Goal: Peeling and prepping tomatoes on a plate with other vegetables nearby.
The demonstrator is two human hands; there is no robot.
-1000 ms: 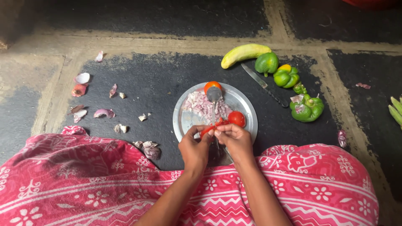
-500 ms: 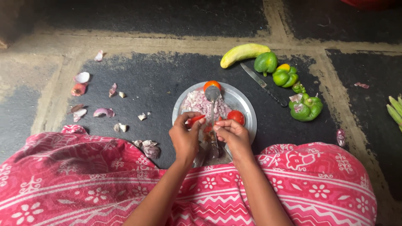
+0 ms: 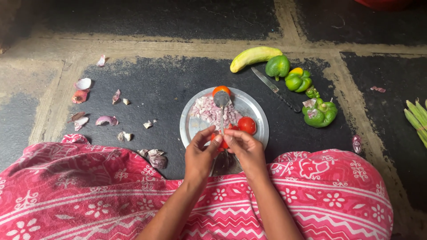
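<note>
Hands rejoined: left hand point(image 3: 200, 153), right hand point(image 3: 246, 149) pinch tomato piece point(image 3: 222, 141), mostly hidden.

A home cooking spot on a dark stone floor point(image 3: 147, 89). Beyond the hands point(image 3: 224, 153) sit a steel plate point(image 3: 260, 118), knife point(image 3: 273, 88) and peppers point(image 3: 298, 80); onion skins point(image 3: 95, 102) lie scattered off to their left.

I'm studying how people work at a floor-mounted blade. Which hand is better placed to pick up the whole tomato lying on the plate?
Probably the right hand. The whole tomato lies just beyond its fingers on the steel plate, while the left hand would have to cross the upright blade. Both hands are pinching a tomato piece.
</note>
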